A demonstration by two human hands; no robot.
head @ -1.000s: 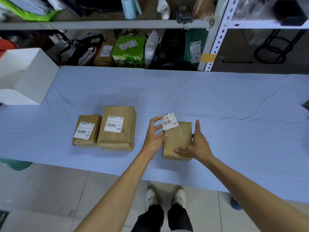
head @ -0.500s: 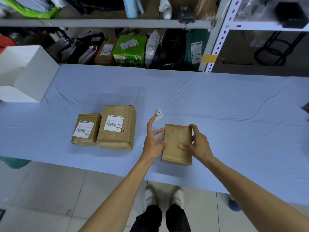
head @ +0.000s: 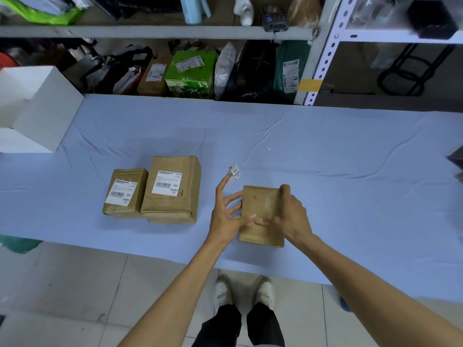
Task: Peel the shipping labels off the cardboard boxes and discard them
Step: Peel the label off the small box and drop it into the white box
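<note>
A small brown cardboard box (head: 260,201) with a bare top lies on the blue tablecloth (head: 325,171) near its front edge. My right hand (head: 290,216) grips the box's right side, thumb across its top. My left hand (head: 225,219) rests against the box's left side with fingers spread; a crumpled white peeled label (head: 235,173) clings to the raised index fingertip, clear of the box. To the left stand two more brown boxes, a smaller one (head: 120,209) and a larger one (head: 172,204), touching, each with a white barcode label on top.
A white open box (head: 35,108) sits at the table's far left. Behind the table, metal shelving (head: 313,71) holds a green carton (head: 190,73), bags and parcels. A tiny white scrap (head: 268,149) lies on the cloth. Tiled floor and my shoes are below the front edge.
The label has come fully off the small box and curled up on my left index fingertip, lifted away. My right hand has shifted from the box's side to grip its upper right corner.
</note>
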